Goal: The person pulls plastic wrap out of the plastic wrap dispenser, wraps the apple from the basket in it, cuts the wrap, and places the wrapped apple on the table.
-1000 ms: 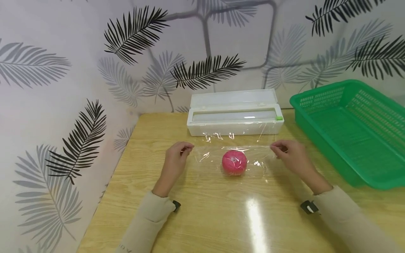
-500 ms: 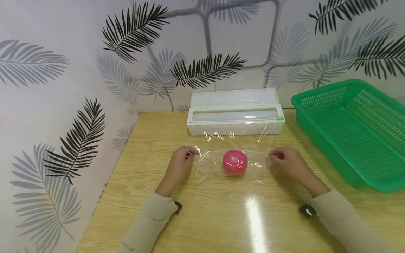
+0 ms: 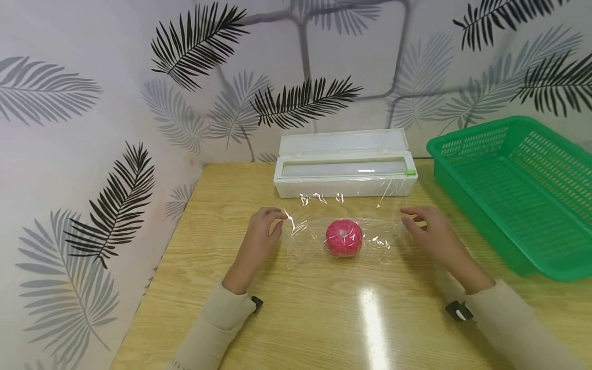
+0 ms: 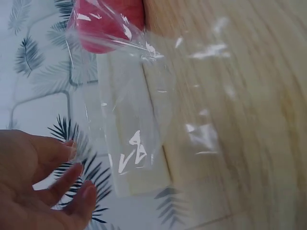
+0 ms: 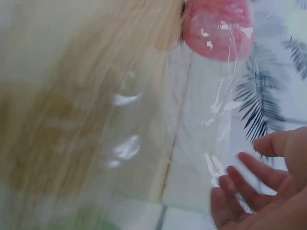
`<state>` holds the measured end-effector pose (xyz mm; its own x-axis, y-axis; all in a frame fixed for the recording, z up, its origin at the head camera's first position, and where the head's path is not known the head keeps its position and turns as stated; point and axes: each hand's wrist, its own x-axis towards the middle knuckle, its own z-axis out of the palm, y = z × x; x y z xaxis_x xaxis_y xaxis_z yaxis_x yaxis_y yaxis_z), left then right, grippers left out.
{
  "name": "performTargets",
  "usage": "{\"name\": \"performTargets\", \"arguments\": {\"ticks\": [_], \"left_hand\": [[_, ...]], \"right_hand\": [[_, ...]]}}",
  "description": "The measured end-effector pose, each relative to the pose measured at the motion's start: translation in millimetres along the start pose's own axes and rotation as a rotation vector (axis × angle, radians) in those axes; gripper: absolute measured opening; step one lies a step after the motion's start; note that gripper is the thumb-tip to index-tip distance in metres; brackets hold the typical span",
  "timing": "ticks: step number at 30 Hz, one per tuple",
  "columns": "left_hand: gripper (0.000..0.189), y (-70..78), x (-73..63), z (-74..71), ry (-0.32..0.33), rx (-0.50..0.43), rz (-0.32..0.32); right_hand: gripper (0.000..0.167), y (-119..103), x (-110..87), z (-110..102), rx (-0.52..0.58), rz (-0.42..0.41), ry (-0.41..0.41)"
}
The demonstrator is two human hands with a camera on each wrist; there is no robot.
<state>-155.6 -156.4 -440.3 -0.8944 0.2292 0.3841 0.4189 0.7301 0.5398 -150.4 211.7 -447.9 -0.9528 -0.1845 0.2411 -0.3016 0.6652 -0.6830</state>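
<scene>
A red apple (image 3: 344, 238) sits mid-table under a clear sheet of plastic wrap (image 3: 314, 246), which drapes over it and spreads to both sides. At the sheet's left edge is my left hand (image 3: 261, 232), its thumb and fingers parted. My right hand (image 3: 427, 229) is by the right edge, fingers loosely spread with nothing between them. In the left wrist view the left fingers (image 4: 86, 196) stand apart beside the film. The right wrist view has the right fingertips (image 5: 232, 175) near the shiny wrap, with the apple (image 5: 218, 28) beyond.
Behind the apple stands a white plastic wrap dispenser (image 3: 344, 187), lid raised, with a roll inside and a green slider at its right end. A green plastic basket (image 3: 481, 205) stands at the right. A leaf-patterned wall covering closes off the back and left.
Both hands came down toward the table with the film's near edge, which now lies lower around the apple. Their pinching fingers have since parted, and the right hand has drawn slightly outward.
</scene>
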Motion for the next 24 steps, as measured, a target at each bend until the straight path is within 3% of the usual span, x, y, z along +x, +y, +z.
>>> {"name": "performTargets", "arguments": {"ticks": [5, 8, 10, 13, 15, 24], "left_hand": [[0.018, 20.7, -3.2, -1.1, 0.079, 0.043, 0.304], [0.019, 36.8, -5.9, 0.6, 0.008, 0.053, 0.485], [0.023, 46.2, -6.9, 3.6, -0.077, 0.064, 0.558], [0.030, 53.6, -6.6, 11.3, -0.190, 0.085, 0.608], [0.033, 54.6, -5.0, 16.9, -0.229, 0.093, 0.619], [0.042, 45.7, 6.9, 36.0, -0.252, 0.170, 0.627]], "right_hand": [[0.018, -24.0, -6.8, 7.9, -0.062, -0.247, 0.099], [0.021, -39.6, -10.9, 14.2, -0.100, -0.390, 0.054], [0.027, -46.8, -12.2, 19.0, -0.131, -0.483, 0.014], [0.036, -51.2, -11.6, 27.4, -0.169, -0.591, -0.035], [0.041, -50.8, -10.4, 33.3, -0.189, -0.637, -0.048], [0.053, -45.8, -2.6, 51.7, -0.229, -0.681, -0.071]]}}
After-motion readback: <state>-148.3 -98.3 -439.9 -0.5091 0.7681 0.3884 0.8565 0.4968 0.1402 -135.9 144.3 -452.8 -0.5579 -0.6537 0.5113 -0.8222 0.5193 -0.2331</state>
